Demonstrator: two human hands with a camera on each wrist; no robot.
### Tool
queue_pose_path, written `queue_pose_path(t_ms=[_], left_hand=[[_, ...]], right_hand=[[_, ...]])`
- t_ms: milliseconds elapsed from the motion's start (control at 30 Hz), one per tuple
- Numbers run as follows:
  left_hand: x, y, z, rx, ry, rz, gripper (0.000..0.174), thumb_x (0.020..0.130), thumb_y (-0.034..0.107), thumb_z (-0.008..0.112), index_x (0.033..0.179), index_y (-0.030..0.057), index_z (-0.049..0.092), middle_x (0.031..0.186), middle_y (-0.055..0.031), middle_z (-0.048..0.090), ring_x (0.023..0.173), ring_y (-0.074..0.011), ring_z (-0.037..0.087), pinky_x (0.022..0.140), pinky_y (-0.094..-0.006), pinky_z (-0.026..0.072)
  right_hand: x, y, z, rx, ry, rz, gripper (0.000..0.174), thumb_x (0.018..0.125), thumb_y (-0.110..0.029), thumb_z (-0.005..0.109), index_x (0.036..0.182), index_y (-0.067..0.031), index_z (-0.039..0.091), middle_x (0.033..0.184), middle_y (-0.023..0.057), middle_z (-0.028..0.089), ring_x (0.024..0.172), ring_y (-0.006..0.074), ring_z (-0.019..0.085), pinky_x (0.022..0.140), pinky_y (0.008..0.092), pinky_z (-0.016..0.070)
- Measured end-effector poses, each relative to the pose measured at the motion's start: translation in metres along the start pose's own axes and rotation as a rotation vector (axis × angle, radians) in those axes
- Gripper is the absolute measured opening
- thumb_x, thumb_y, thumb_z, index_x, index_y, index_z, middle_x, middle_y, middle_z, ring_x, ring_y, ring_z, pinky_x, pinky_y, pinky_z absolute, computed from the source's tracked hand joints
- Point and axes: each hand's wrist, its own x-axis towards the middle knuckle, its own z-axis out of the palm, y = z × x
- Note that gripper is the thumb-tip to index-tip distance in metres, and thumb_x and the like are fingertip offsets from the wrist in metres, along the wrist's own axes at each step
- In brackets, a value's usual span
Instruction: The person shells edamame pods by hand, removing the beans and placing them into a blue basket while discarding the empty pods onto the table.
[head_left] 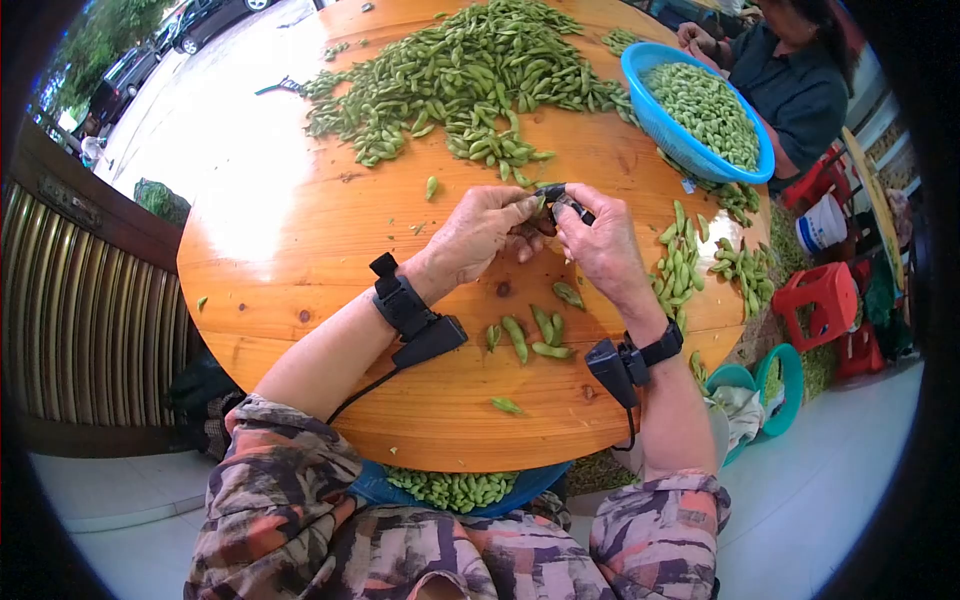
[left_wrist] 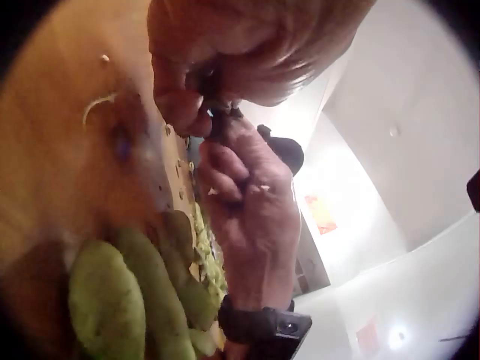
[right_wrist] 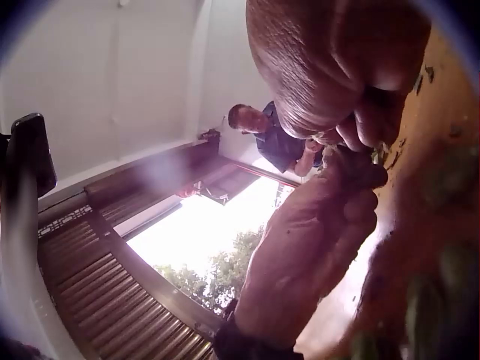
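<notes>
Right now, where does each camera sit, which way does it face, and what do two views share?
Head: head-worn, facing down at the round orange wooden table; left hand pinches a green soybean pod, right hand grips a small dark tool.
Left wrist: low by the table, facing past the left hand to the right hand.
Right wrist: low, facing up past the right hand to the left hand.
Shared: both wrist views show both hands.
</notes>
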Motion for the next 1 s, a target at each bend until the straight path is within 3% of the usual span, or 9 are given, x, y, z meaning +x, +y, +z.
queue_pose_path(t_ms=[100,167,300,500,567,633,700,833,1000], left_hand=[[0.001,-0.002,0.002,-0.116,0.017,-0.021,0.018,0.097,0.014,0.048,0.097,-0.0003,0.059,0.077,-0.0037,0.060,0.062,-0.0085,0.055,0.052,-0.0214,0.0441],[0.002,-0.003,0.001,-0.043,0.009,-0.009,0.016,0.095,0.010,0.047,0.101,0.0004,0.059,0.083,-0.0044,0.061,0.062,-0.0083,0.054,0.053,-0.0205,0.0435],[0.004,-0.014,0.006,-0.137,0.119,-0.028,0.016,0.093,0.008,0.047,0.102,0.0005,0.058,0.087,-0.0043,0.061,0.063,-0.0075,0.052,0.053,-0.0192,0.0420],[0.005,-0.002,0.001,-0.081,-0.045,-0.071,0.019,0.092,0.008,0.048,0.106,-0.0016,0.058,0.086,-0.0021,0.059,0.065,-0.0063,0.050,0.053,-0.0193,0.0403],[0.009,0.013,-0.002,0.296,0.047,-0.062,0.020,0.092,0.009,0.050,0.105,-0.0028,0.060,0.082,-0.0015,0.060,0.065,-0.0071,0.050,0.053,-0.0197,0.0400],[0.018,0.025,-0.005,0.545,0.078,0.081,0.020,0.090,0.013,0.055,0.099,-0.0024,0.065,0.077,-0.0037,0.060,0.064,-0.0086,0.051,0.053,-0.0233,0.0409],[0.027,0.034,-0.005,0.983,0.186,0.301,0.020,0.086,0.016,0.059,0.093,-0.0010,0.068,0.072,-0.0084,0.061,0.064,-0.0118,0.054,0.056,-0.0275,0.0443],[0.057,0.012,-0.011,1.314,0.161,0.515,0.019,0.077,0.014,0.064,0.090,0.0007,0.069,0.072,-0.0142,0.064,0.064,-0.0247,0.060,0.063,-0.0343,0.0475],[0.061,0.013,-0.007,1.267,0.130,0.405,0.017,0.074,0.011,0.067,0.086,0.0000,0.067,0.076,-0.0124,0.063,0.065,-0.0250,0.059,0.062,-0.0350,0.0474]], right_hand=[[0.002,0.005,0.000,-0.103,0.039,-0.030,0.014,0.083,-0.004,0.058,0.093,0.0045,0.061,0.075,0.0106,0.058,0.062,0.0150,0.056,0.056,0.0298,0.0453],[0.002,0.010,0.002,-0.312,0.145,-0.397,0.014,0.082,-0.005,0.059,0.093,0.0037,0.061,0.076,0.0140,0.058,0.063,0.0198,0.057,0.057,0.0308,0.0454],[-0.001,0.001,0.003,-0.445,0.089,-0.483,0.015,0.081,-0.004,0.060,0.093,0.0034,0.061,0.078,0.0160,0.057,0.064,0.0240,0.057,0.058,0.0316,0.0451],[0.007,-0.013,-0.043,-0.040,0.084,-0.046,0.013,0.085,-0.007,0.058,0.094,0.0005,0.065,0.062,0.0014,0.054,0.051,0.0091,0.049,0.046,0.0260,0.0385],[0.006,-0.024,-0.065,-0.062,-0.064,0.153,0.016,0.088,-0.009,0.057,0.097,-0.0019,0.067,0.057,-0.0049,0.050,0.048,0.0024,0.043,0.043,0.0219,0.0334],[0.001,-0.030,-0.078,-0.221,-0.170,0.137,0.018,0.087,-0.008,0.056,0.099,-0.0024,0.068,0.057,-0.0050,0.051,0.048,0.0028,0.041,0.044,0.0217,0.0330],[-0.002,-0.031,-0.086,-0.260,-0.488,0.194,0.020,0.086,-0.009,0.055,0.099,-0.0023,0.069,0.058,-0.0043,0.053,0.048,0.0030,0.041,0.044,0.0215,0.0330],[0.005,-0.027,-0.077,-0.398,-0.261,0.170,0.022,0.086,-0.013,0.057,0.100,-0.0027,0.069,0.060,0.0004,0.056,0.050,0.0054,0.044,0.046,0.0251,0.0350],[0.012,-0.003,-0.059,-0.324,-0.116,0.069,0.021,0.086,-0.013,0.052,0.091,0.0028,0.066,0.058,0.0003,0.050,0.052,0.0068,0.045,0.048,0.0266,0.0375]])
